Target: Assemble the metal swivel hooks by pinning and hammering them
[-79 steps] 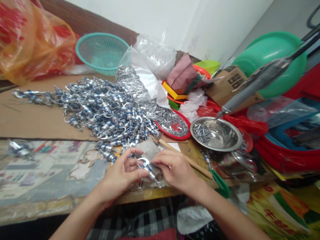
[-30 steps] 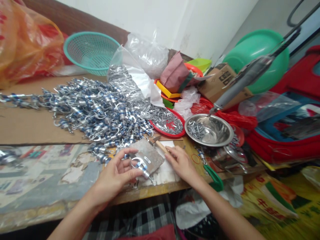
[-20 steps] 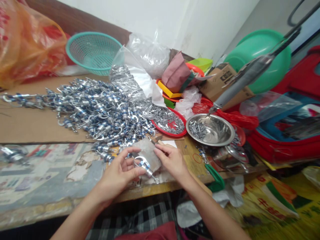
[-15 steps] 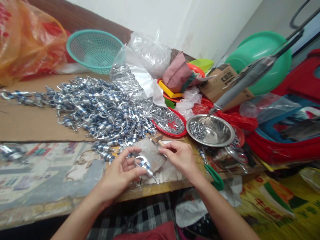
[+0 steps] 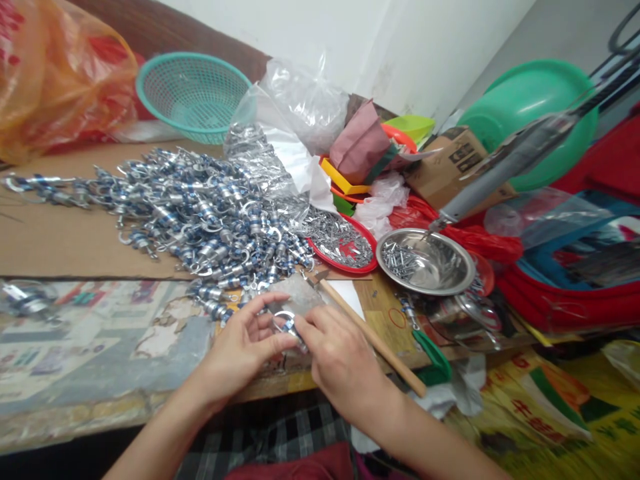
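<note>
A small silver hook fitting with a curved open hook and a blue band (image 5: 286,325) is pinched in my left hand (image 5: 245,337), hook end up. Its lower part is covered by the fingers of my right hand (image 5: 345,353), which are closed on it from the right. Beneath both hands lies a flat grey metal plate (image 5: 297,297). A hammer (image 5: 377,343) rests just right of my right hand, its wooden handle slanting towards the table's front edge. Beyond my left hand, a large heap of similar hook fittings (image 5: 210,213) spreads over the cardboard (image 5: 50,247).
Small metal parts lie on a red plate (image 5: 373,250) and pins in a steel bowl (image 5: 470,277). A lever with a grey handle (image 5: 500,173) slants over the bowl. Behind stand a turquoise basket (image 5: 195,93), plastic bags and a green basin (image 5: 545,120). A green-handled tool (image 5: 435,360) overhangs the front edge.
My right hand has left the hammer's handle and moved left onto the hook fitting. The hammer now lies with its handle exposed. My left hand holds the fitting in nearly the same place.
</note>
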Action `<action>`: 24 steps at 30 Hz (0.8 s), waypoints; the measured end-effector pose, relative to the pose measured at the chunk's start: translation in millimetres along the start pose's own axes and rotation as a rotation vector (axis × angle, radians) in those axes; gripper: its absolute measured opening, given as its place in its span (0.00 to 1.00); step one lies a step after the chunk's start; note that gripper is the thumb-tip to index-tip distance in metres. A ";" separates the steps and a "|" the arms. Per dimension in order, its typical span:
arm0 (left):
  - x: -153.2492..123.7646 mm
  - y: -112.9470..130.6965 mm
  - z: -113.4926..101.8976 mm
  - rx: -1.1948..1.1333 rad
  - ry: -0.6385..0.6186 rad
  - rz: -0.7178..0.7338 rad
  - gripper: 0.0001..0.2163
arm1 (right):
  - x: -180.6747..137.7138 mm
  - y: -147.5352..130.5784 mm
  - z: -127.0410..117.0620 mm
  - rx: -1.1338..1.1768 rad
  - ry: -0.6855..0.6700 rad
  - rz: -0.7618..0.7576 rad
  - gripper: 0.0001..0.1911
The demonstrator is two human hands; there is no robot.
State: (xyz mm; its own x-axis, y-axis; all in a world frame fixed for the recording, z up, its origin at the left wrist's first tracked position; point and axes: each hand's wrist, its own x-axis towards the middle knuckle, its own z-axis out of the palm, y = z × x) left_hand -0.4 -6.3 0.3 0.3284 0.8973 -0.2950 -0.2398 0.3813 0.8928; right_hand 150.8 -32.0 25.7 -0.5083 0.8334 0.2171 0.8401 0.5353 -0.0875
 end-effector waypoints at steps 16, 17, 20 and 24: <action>1.1 9.8 0.8 0.243 -0.008 -0.061 0.12 | -24.0 76.6 19.3 0.294 0.189 0.428 0.17; 0.9 10.4 1.2 0.254 -0.005 -0.061 0.12 | -22.2 86.6 21.8 0.312 0.096 0.489 0.17; 0.3 11.6 2.4 0.273 0.016 -0.045 0.11 | -21.1 100.3 26.0 0.438 -0.087 0.539 0.14; 0.3 11.8 3.6 0.245 -0.004 -0.031 0.08 | -35.9 82.4 9.3 0.455 0.076 0.495 0.14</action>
State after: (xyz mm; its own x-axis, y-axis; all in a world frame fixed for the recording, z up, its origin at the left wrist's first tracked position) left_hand 0.1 -2.4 11.9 0.3362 0.8850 -0.3222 -0.0009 0.3425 0.9395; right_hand 236.5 -16.6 1.7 -0.0557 0.9921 0.1126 0.7987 0.1119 -0.5912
